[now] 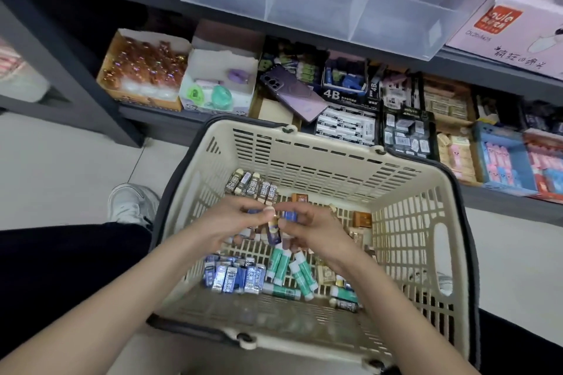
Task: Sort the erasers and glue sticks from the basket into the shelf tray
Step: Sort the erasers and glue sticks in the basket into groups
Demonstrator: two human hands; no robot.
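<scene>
A white shoe (131,204) rests on the floor at far left, just beside the cream basket (190,192), which is pushed up against the low shelving, probably to keep the reach short. Inside it, the left hand (225,221) has its fingers curled around a few small blue-wrapped erasers (273,227). Below that wrist, silver-blue erasers (233,277) lie in a row, and the 2B erasers (253,186) sit against the far wall. Green glue sticks (288,268) lie loose at mid-floor, not yet sorted. Overhead, the clear shelf tray (304,0) shows nothing in its divided compartments. The right hand (313,228) meets the left over the basket's middle, its fingertips pinching the same little bunch, I'd say to square it into one handful.
</scene>
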